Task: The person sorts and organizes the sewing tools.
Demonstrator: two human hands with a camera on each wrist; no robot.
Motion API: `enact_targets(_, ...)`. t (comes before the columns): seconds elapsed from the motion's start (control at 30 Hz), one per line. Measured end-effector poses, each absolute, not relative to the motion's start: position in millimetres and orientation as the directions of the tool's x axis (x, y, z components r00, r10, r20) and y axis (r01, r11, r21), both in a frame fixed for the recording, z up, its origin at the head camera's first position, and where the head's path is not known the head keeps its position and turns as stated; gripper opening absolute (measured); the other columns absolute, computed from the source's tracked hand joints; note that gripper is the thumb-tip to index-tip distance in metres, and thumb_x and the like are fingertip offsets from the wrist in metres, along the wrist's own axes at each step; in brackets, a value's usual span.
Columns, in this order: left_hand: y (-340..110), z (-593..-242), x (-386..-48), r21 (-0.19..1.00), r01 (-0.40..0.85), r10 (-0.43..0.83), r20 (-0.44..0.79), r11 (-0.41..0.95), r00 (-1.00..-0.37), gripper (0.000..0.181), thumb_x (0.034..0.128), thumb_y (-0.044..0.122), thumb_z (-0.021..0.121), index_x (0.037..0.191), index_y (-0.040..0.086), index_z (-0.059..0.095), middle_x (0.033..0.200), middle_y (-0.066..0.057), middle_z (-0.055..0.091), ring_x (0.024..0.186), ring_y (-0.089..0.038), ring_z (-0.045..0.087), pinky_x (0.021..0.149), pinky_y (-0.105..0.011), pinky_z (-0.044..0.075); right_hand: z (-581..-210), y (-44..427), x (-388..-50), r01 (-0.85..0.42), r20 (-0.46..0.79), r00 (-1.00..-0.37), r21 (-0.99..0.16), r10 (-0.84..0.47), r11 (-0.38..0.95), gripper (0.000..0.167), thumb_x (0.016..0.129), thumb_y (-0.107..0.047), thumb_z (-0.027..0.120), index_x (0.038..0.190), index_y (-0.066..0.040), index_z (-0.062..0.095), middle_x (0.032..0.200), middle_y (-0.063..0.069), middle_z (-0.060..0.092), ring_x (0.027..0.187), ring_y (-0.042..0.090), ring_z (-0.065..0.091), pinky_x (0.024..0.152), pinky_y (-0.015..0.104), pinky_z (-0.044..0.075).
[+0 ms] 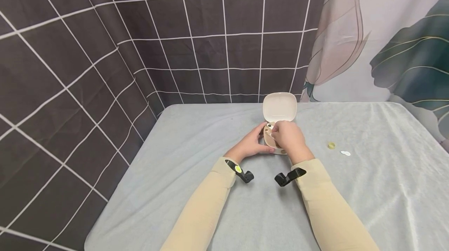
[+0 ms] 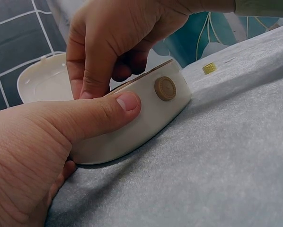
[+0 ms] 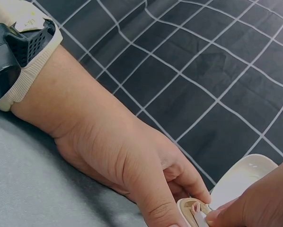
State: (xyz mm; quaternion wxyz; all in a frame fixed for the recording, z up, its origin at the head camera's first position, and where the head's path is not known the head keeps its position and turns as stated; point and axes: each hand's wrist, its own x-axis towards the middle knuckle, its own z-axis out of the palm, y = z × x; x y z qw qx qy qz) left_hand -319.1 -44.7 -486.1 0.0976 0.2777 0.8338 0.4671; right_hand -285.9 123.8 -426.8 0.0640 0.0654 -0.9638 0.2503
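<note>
A cream-white box (image 1: 280, 151), apparently a small sewing kit, stands on the table with its lid (image 1: 279, 106) tipped up at the back. My left hand (image 1: 250, 142) grips the box's left side, thumb along the front wall and fingers round the far side. A round brown knob (image 2: 165, 89) sits on that wall. My right hand (image 1: 289, 137) reaches in from the right, thumb and fingers curled and pinching inside the box. A small whitish piece (image 3: 199, 218) shows at the fingertips beside a pinkish curved part (image 3: 195, 207) in the beige insert; the hand hides much.
On the table to the right of the box lie a gold dimpled ring thimble (image 1: 331, 145) and a small flat white piece (image 1: 345, 153). A grey-blue cloth (image 1: 196, 142) covers the table. Behind and to the left hangs a dark gridded curtain (image 1: 210, 52).
</note>
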Motion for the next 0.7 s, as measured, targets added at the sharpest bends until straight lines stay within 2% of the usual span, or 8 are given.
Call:
enact_targets(0.37,-43.5,-486.9,-321.3,0.826,0.385,0.558,0.104,0.413,-0.823,0.103,0.0786,0.025,0.089,0.16,0.013,0.027,0.158,-0.004,0.04,0.139,-0.013,0.045,0.116,-0.022,0.032,-424.7,130.9,-286.5,-0.155,0.109,-0.987,-0.47,-0.117,0.869,0.007,0.091,-0.014,0.07,0.089,-0.007,0.07,0.082,0.008,0.07,0.072,0.025,0.06,0.061,0.04,0.048)
enact_targets(0.57,-44.6,-487.7,-321.7,0.821,0.393,0.558,0.112,0.414,-0.822,0.102,0.0789,0.026,0.089,0.16,0.013,0.027,0.158,-0.004,0.04,0.14,-0.013,0.044,0.115,-0.023,0.033,-417.7,141.0,-288.8,-0.211,0.163,-0.975,-0.49,-0.149,0.846,0.012,0.092,-0.013,0.066,0.098,-0.004,0.071,0.078,0.007,0.068,0.071,0.025,0.06,0.063,0.042,0.049)
enact_targets(0.7,-45.5,-487.3,-320.0,0.82,0.382,0.548,0.102,0.427,-0.83,0.103,0.0784,0.028,0.089,0.16,0.016,0.028,0.159,-0.003,0.039,0.141,-0.015,0.043,0.116,-0.025,0.033,-415.1,161.1,-290.8,-0.251,0.206,-0.964,-0.506,-0.167,0.825,0.016,0.094,-0.018,0.065,0.098,-0.004,0.072,0.082,0.009,0.067,0.074,0.026,0.06,0.065,0.044,0.048)
